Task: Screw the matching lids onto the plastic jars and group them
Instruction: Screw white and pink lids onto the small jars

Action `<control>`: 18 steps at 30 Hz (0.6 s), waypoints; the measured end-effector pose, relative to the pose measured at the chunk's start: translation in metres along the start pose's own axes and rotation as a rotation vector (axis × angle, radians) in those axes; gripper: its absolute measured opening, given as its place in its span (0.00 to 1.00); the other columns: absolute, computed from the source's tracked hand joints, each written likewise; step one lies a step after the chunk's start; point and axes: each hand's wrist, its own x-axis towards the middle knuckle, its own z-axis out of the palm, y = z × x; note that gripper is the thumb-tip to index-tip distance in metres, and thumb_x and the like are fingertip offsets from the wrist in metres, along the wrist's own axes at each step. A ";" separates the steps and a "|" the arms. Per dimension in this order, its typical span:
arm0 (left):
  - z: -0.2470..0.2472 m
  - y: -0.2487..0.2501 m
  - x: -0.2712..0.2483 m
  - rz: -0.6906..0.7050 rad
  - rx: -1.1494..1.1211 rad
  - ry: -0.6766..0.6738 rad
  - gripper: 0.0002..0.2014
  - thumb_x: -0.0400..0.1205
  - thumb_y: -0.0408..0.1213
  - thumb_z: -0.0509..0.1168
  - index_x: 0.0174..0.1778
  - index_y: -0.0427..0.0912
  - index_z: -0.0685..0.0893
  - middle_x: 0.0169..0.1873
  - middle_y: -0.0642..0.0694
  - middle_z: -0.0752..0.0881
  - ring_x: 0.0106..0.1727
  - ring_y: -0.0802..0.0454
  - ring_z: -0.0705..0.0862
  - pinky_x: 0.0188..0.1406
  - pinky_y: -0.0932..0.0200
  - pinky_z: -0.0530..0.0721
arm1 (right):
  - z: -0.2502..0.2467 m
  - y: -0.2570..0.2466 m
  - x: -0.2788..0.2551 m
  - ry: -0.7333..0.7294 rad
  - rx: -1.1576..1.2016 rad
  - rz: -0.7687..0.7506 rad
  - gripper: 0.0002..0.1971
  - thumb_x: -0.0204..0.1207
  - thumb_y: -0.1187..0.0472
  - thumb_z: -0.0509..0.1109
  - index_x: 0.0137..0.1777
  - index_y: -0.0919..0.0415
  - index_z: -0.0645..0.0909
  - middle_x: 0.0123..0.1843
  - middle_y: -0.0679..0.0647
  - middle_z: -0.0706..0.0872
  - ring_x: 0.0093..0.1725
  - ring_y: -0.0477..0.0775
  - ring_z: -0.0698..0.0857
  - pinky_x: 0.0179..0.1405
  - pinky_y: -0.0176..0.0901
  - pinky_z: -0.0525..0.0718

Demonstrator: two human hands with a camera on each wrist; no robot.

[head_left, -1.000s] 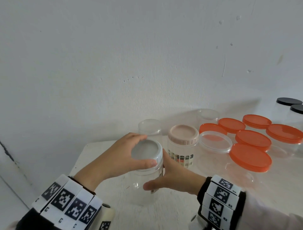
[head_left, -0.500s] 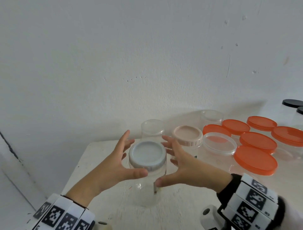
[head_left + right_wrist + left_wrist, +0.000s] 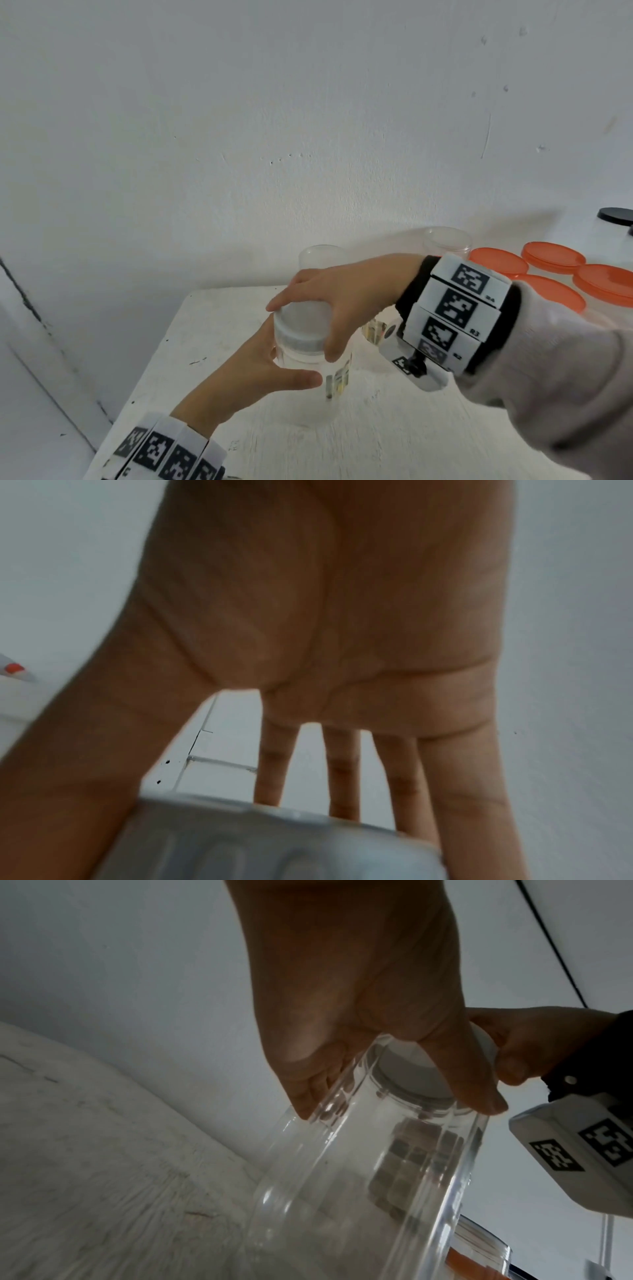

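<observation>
A tall clear plastic jar (image 3: 308, 397) stands upright on the white table (image 3: 212, 342), with a pale grey ribbed lid (image 3: 301, 329) on its mouth. My left hand (image 3: 260, 370) grips the jar's body just under the lid, thumb in front and fingers behind. My right hand (image 3: 342, 298) comes in from the right and holds the lid from above, fingers and thumb curled round its rim. The left wrist view shows the left hand (image 3: 342, 1015) on the jar (image 3: 359, 1177) below the lid (image 3: 411, 1069). In the right wrist view my right hand (image 3: 342, 615) arches over the lid (image 3: 257, 840).
Two open clear jars (image 3: 320, 260) (image 3: 445, 240) stand by the wall. Several orange-lidded jars (image 3: 555, 257) fill the right, and a black lid (image 3: 615, 216) sits at the far right. A labelled jar (image 3: 375, 330) is mostly hidden behind my right wrist. The table's left edge is close.
A second ago the left hand was on the lid and the right on the jar. Both let go and opened. Now the left grips the jar and the right grips the lid.
</observation>
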 end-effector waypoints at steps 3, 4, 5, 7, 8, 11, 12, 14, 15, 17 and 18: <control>0.001 -0.002 -0.001 -0.002 -0.005 0.016 0.43 0.63 0.51 0.83 0.71 0.68 0.67 0.62 0.68 0.82 0.62 0.69 0.80 0.48 0.74 0.83 | -0.004 -0.004 0.004 0.008 -0.053 0.038 0.44 0.66 0.46 0.82 0.78 0.32 0.60 0.70 0.42 0.68 0.69 0.51 0.72 0.63 0.53 0.81; 0.001 -0.003 -0.001 -0.001 -0.008 0.019 0.43 0.64 0.51 0.83 0.72 0.68 0.67 0.62 0.67 0.82 0.63 0.68 0.80 0.49 0.73 0.83 | -0.003 -0.005 0.005 0.015 -0.072 0.057 0.44 0.65 0.44 0.82 0.77 0.32 0.60 0.68 0.43 0.69 0.66 0.52 0.76 0.59 0.52 0.83; 0.002 -0.003 -0.002 0.000 -0.010 0.023 0.43 0.64 0.51 0.83 0.72 0.69 0.67 0.63 0.67 0.82 0.63 0.68 0.80 0.50 0.73 0.83 | -0.001 -0.006 0.007 0.027 -0.085 0.078 0.44 0.63 0.41 0.81 0.76 0.33 0.60 0.66 0.44 0.70 0.62 0.54 0.80 0.55 0.51 0.85; 0.002 -0.002 -0.003 0.001 -0.015 0.032 0.43 0.63 0.51 0.83 0.71 0.70 0.66 0.63 0.66 0.82 0.64 0.66 0.80 0.53 0.70 0.83 | 0.002 -0.008 0.010 0.069 -0.087 0.130 0.43 0.62 0.33 0.78 0.74 0.37 0.62 0.61 0.45 0.73 0.49 0.51 0.84 0.42 0.46 0.86; 0.003 -0.002 -0.004 0.004 -0.020 0.036 0.44 0.63 0.52 0.83 0.71 0.70 0.66 0.63 0.65 0.82 0.64 0.64 0.80 0.55 0.67 0.84 | 0.005 -0.010 0.011 0.090 -0.092 0.156 0.42 0.61 0.30 0.76 0.73 0.39 0.62 0.58 0.45 0.74 0.42 0.47 0.83 0.34 0.42 0.82; 0.004 -0.001 -0.005 0.009 -0.031 0.046 0.46 0.61 0.52 0.83 0.72 0.70 0.65 0.65 0.64 0.81 0.67 0.62 0.79 0.64 0.57 0.82 | 0.009 -0.014 0.013 0.105 -0.126 0.215 0.43 0.62 0.24 0.71 0.73 0.42 0.62 0.53 0.44 0.74 0.32 0.44 0.77 0.27 0.41 0.74; 0.004 -0.001 -0.006 0.013 -0.037 0.050 0.46 0.61 0.52 0.82 0.72 0.71 0.65 0.65 0.65 0.80 0.67 0.63 0.79 0.64 0.58 0.82 | 0.009 -0.015 0.013 0.089 -0.135 0.224 0.44 0.62 0.24 0.70 0.74 0.42 0.62 0.55 0.44 0.75 0.34 0.44 0.77 0.30 0.42 0.75; 0.006 0.001 -0.006 0.021 -0.043 0.064 0.43 0.61 0.52 0.82 0.69 0.73 0.66 0.62 0.70 0.80 0.63 0.71 0.79 0.54 0.71 0.82 | 0.003 -0.015 0.011 0.018 -0.147 0.225 0.47 0.62 0.26 0.73 0.79 0.37 0.56 0.66 0.45 0.72 0.51 0.50 0.79 0.47 0.48 0.80; 0.007 0.002 -0.006 0.022 -0.039 0.072 0.42 0.61 0.52 0.81 0.68 0.72 0.66 0.61 0.70 0.80 0.62 0.72 0.79 0.48 0.75 0.81 | -0.002 -0.015 0.009 -0.025 -0.147 0.217 0.49 0.63 0.30 0.75 0.80 0.33 0.52 0.70 0.45 0.69 0.60 0.53 0.76 0.57 0.52 0.79; 0.008 0.003 -0.004 0.026 -0.022 0.091 0.43 0.61 0.52 0.80 0.71 0.67 0.66 0.63 0.64 0.80 0.65 0.64 0.79 0.52 0.72 0.82 | -0.011 -0.013 0.006 -0.084 -0.134 0.186 0.49 0.66 0.39 0.79 0.81 0.30 0.51 0.73 0.46 0.67 0.68 0.56 0.75 0.64 0.54 0.79; 0.008 0.003 -0.004 0.026 -0.018 0.097 0.44 0.61 0.52 0.80 0.72 0.65 0.66 0.65 0.60 0.80 0.67 0.60 0.79 0.56 0.67 0.82 | -0.014 -0.012 0.006 -0.088 -0.126 0.175 0.48 0.67 0.42 0.80 0.81 0.30 0.53 0.72 0.46 0.68 0.66 0.57 0.78 0.62 0.52 0.81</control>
